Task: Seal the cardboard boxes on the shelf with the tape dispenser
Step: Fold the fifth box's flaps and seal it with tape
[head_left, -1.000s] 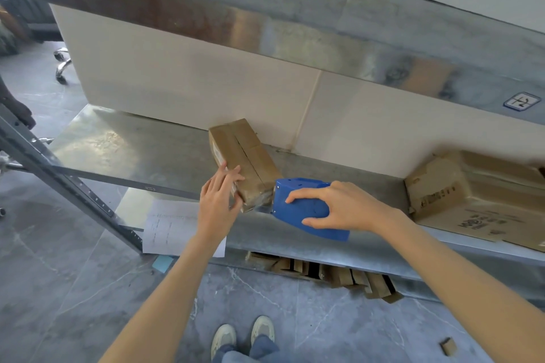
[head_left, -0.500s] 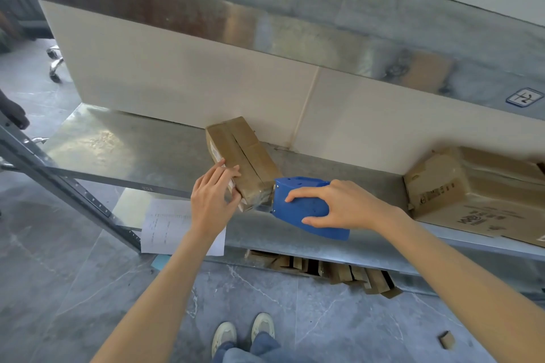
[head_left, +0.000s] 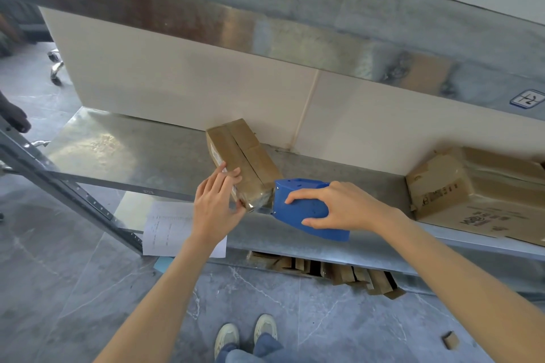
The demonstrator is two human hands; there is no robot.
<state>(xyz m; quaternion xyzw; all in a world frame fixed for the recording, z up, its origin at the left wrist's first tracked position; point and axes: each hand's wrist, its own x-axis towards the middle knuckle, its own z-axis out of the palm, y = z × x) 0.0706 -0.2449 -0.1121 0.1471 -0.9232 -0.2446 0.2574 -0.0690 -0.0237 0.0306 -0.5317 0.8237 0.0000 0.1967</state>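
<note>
Two boxes, my left hand (head_left: 215, 209) on small cardboard box (head_left: 241, 153), fingers straight, together, large cardboard box (head_left: 472, 186) well apart, my right hand (head_left: 345, 209) clamped round one blue tape dispenser (head_left: 309, 211)

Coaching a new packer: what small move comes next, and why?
Probably draw the blue tape dispenser up the small cardboard box, along its seam: the mouth sits at the near end, tape glints there, the left hand steadies it.

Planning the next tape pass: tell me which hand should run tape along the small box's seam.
Right. The right hand grips the blue tape dispenser, whose front end sits at the near end of the small box. The left hand rests on that box's near corner and holds no tool.
</note>
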